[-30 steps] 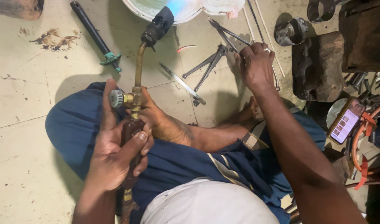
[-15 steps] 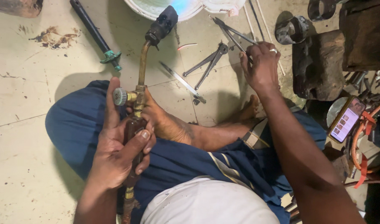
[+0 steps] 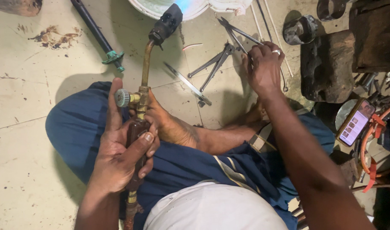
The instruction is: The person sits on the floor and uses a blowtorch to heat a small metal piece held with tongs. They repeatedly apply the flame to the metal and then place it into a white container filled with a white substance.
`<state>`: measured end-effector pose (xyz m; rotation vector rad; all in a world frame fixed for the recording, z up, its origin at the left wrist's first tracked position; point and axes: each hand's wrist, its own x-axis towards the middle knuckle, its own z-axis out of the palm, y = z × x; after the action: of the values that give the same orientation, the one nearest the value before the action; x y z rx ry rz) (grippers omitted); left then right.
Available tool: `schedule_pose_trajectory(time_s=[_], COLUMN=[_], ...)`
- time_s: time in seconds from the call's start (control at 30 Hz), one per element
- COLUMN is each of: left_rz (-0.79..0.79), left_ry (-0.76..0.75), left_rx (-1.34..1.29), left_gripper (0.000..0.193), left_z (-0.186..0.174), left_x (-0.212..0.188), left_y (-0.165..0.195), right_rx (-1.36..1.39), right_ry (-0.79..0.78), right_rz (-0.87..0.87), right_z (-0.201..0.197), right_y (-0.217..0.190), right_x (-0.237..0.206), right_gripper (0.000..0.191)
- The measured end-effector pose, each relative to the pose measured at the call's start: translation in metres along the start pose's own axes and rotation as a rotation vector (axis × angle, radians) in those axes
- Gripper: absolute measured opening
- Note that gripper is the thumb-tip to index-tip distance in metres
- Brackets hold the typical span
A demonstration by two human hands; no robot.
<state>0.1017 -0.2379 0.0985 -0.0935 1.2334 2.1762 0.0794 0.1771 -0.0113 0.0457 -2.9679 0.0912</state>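
Note:
My left hand (image 3: pixel 122 157) is wrapped around the dark handle of a gas torch (image 3: pixel 139 115), thumb stretched up beside its round valve knob (image 3: pixel 122 98). The brass neck curves up to a black nozzle (image 3: pixel 166 23), and a blue flame (image 3: pixel 185 5) burns toward a white basin (image 3: pixel 212 6). My right hand (image 3: pixel 265 66), with a ring on one finger, reaches onto the floor and grips long metal tweezers (image 3: pixel 235 30) lying there. I sit cross-legged in blue cloth, and one bare foot (image 3: pixel 173 127) rests just right of the torch handle.
Metal pliers (image 3: pixel 214 64) and a flat metal strip (image 3: pixel 187 84) lie on the floor between my hands. A black rod with a green fitting (image 3: pixel 97 36) is at upper left. A dark iron block (image 3: pixel 327 68), a metal cup (image 3: pixel 299 30), a lit phone (image 3: pixel 355 123) and an orange hose (image 3: pixel 369 147) crowd the right.
The torch nozzle has swung slightly to the right, closer to the basin. My right hand has stayed over the tweezers, shifting only a little.

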Motion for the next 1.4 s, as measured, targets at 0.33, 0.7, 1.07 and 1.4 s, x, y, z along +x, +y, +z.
schedule_pose_trajectory(time_s=[0.33, 0.7, 1.07, 1.4], left_rz=[0.008, 0.013, 0.011, -0.017], left_ry=[-0.004, 0.003, -0.005, 0.018], left_rx=[-0.008, -0.014, -0.028, -0.001], left_gripper=[0.103, 0.104, 0.103, 0.103], left_z=[0.001, -0.002, -0.002, -0.002], left_x=[0.000, 0.000, -0.001, -0.001], left_y=[-0.001, -0.004, -0.003, -0.003], right_rx=[-0.009, -0.016, -0.065, -0.054], right_ry=[0.012, -0.041, 0.002, -0.020], right_rz=[0.053, 0.109, 0.001, -0.007], right_z=[0.006, 0.006, 0.010, 0.007], right_y=[-0.021, -0.024, -0.011, -0.006], right_x=[0.004, -0.002, 0.002, -0.001], right_gripper=[0.019, 0.022, 0.019, 0.016])
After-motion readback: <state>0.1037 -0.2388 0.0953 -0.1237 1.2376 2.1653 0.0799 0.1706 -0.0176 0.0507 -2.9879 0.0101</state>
